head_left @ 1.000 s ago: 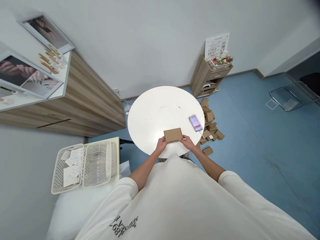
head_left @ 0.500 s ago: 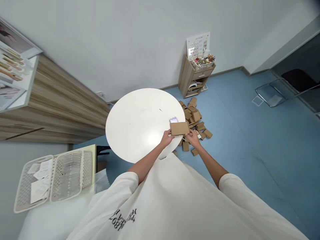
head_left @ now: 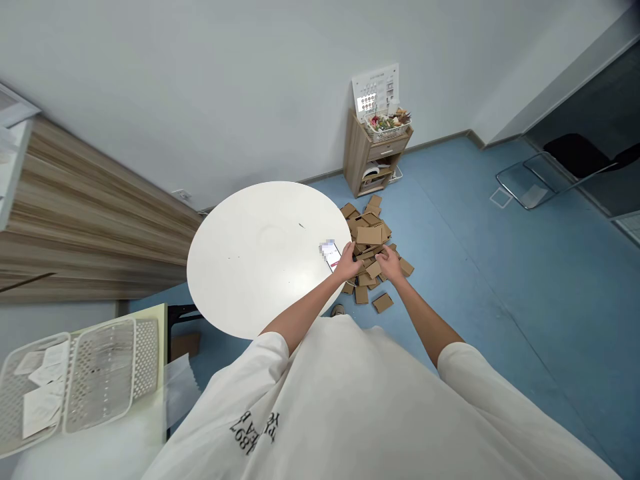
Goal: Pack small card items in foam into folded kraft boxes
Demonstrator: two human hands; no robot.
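Note:
Both my hands reach past the right rim of the round white table (head_left: 250, 267), over a heap of small brown cardboard boxes (head_left: 367, 277) on the blue floor. My left hand (head_left: 347, 261) and my right hand (head_left: 390, 264) have their fingers apart and hold nothing. One flat brown box (head_left: 370, 235), larger in view than the others, sits just beyond my fingertips above the heap, touching neither hand. A phone (head_left: 330, 252) lies on the table's right edge beside my left hand.
A small wooden cabinet (head_left: 360, 157) with a basket and a calendar stands against the far wall. White mesh baskets (head_left: 75, 380) of packets sit at lower left. A long wooden counter (head_left: 90, 227) runs along the left. A clear chair (head_left: 530, 183) stands far right.
The view swung right. My hands carried the brown box from the table's near edge out past its right rim and let go of it over the heap.

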